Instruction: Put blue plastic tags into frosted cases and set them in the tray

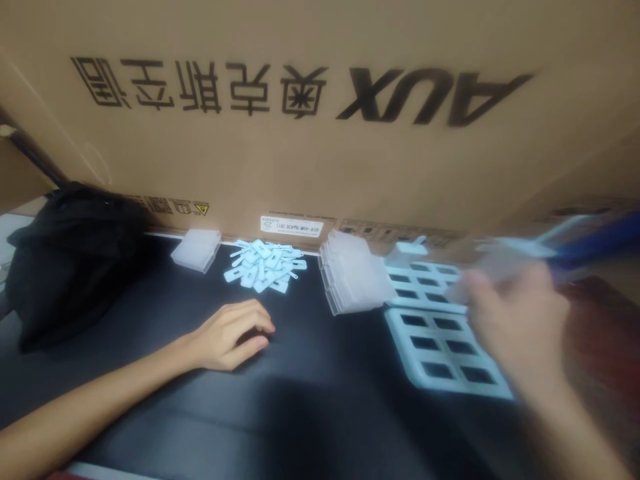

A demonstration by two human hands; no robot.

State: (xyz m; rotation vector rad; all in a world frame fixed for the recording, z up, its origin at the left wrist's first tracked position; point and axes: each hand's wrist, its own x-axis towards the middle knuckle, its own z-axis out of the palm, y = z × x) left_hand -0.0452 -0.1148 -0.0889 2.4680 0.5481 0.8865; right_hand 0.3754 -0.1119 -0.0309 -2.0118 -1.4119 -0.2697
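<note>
My left hand [233,337] rests on the black tabletop [210,413], holding nothing, its fingers loosely bent and the thumb apart from them. A pile of small light-blue plastic tags [265,265] with rectangular cut-outs lies just beyond it. At the right, my right hand [520,327] is raised and blurred, gripping a translucent plastic box [500,260] with a light-blue part at its top. Below and beside that hand lie light-blue trays [407,340] with rectangular openings. One smaller translucent box with a light-blue top [407,252] stands at the back tray.
Several translucent plastic cases [353,273] lean together left of the trays. Another translucent case [197,250] lies left of the tags. A black cloth bag [75,260] sits at the far left. A large printed cardboard box [300,160] walls off the table's back.
</note>
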